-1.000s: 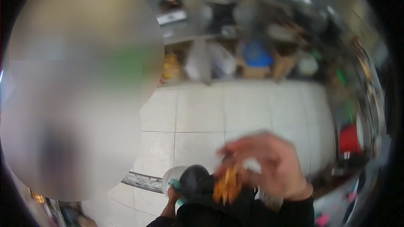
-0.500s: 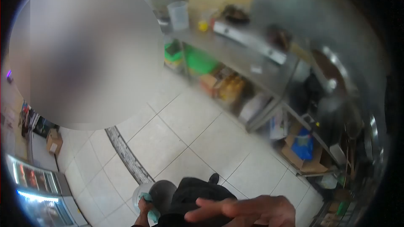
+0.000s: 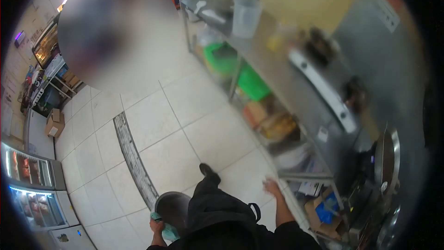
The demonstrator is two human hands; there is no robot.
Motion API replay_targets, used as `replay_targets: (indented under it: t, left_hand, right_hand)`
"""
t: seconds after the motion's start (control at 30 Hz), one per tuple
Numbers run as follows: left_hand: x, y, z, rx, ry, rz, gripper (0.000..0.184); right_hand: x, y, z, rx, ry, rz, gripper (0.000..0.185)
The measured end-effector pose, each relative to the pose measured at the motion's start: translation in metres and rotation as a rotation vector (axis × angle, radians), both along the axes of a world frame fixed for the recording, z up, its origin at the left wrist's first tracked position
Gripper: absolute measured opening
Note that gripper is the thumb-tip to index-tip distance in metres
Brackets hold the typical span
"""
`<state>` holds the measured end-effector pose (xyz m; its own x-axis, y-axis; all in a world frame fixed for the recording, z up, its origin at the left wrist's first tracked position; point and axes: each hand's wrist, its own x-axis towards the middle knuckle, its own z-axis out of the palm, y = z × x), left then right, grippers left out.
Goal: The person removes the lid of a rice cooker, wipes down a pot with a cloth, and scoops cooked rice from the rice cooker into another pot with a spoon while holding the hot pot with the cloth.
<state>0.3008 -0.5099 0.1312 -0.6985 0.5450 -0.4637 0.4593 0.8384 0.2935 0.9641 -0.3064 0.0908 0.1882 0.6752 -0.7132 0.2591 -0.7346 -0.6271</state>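
At the bottom of the head view, my left hand (image 3: 157, 226) is closed on a teal cloth (image 3: 169, 233) at the rim of a large grey pot (image 3: 172, 206). The pot is beside my left leg, and its inside looks dark. My right hand (image 3: 271, 186) hangs out to the right of my body, above the tiled floor (image 3: 222, 134). Its fingers are apart and nothing shows in them. One dark shoe (image 3: 210, 174) is forward on the tiles.
A metal counter (image 3: 277, 67) with shelves runs along the right, holding a clear plastic container (image 3: 246, 17) and a white burner unit (image 3: 323, 90). Green crates (image 3: 252, 83) sit below. A floor drain (image 3: 134, 157) crosses the tiles. Lit fridges (image 3: 34, 206) and a cardboard box (image 3: 54, 123) stand left.
The view has swung left along the counter. My right hand, earlier raised close to the camera beside something orange, is now lowered at my right side. My left hand remains at the pot with the cloth.
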Motion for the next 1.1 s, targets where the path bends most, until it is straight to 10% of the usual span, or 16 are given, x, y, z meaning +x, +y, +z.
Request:
replay_targets:
  t: [0.03, 0.07, 0.1, 0.2, 0.27, 0.33, 0.4, 0.43, 0.57, 0.63, 0.73, 1.0, 1.1]
  left_hand:
    - [0.005, 0.04, 0.011, -0.035, 0.077, -0.028, 0.056]
    - [0.006, 0.079, 0.031, -0.038, 0.008, 0.065, 0.054]
    - [0.001, 0.114, 0.034, 0.04, -0.024, 0.081, 0.053]
    - [-0.031, 0.186, 0.026, 0.179, 0.007, 0.078, 0.051]
    - [-0.049, 0.245, 0.034, 0.248, 0.061, 0.042, 0.05]
    - [-0.056, 0.315, 0.042, 0.35, 0.107, 0.029, 0.05]
    - [-0.051, 0.404, 0.079, 0.434, 0.077, 0.043, 0.05]
    - [-0.055, 0.444, 0.08, 0.519, 0.142, 0.006, 0.049]
    - [-0.062, 0.62, 0.114, 0.559, 0.125, -0.048, 0.043]
    - [-0.041, 0.719, 0.164, 0.703, 0.03, 0.003, 0.04]
    - [-0.044, 0.837, 0.192, 0.835, 0.094, -0.144, 0.041]
    - [0.024, 1.065, 0.351, 0.929, -0.321, -0.186, 0.028]
    - [0.015, 1.142, 0.368, 0.928, -0.475, -0.241, 0.025]
  right_hand:
    - [0.01, -0.009, -0.012, -0.225, -0.448, 0.518, 0.046]
    - [0.066, -0.077, -0.149, 0.083, -0.735, 1.101, 0.045]
    - [0.041, -0.067, -0.06, 0.198, -0.729, 1.513, 0.039]
    - [-0.026, -0.029, 0.036, -0.589, -0.008, -0.106, 0.031]
    - [-0.026, 0.004, 0.017, -0.511, 0.243, -0.285, 0.03]
    - [-0.005, 0.045, -0.058, -0.305, 0.497, -0.265, 0.03]
    - [-0.031, 0.158, -0.063, 0.216, -0.219, 0.635, 0.023]
    - [-0.051, 0.233, -0.038, -0.028, -0.144, 0.381, 0.023]
    - [-0.095, 0.499, 0.016, 0.626, -0.35, 0.287, 0.032]
    - [-0.14, 0.629, 0.171, 0.664, -0.18, 0.141, 0.039]
    - [-0.175, 0.773, 0.234, 1.005, -0.206, -0.128, 0.049]
    - [-0.206, 0.971, 0.313, 1.001, -0.765, -0.42, 0.051]
    - [-0.222, 0.989, 0.316, 1.109, -0.528, -0.784, 0.039]
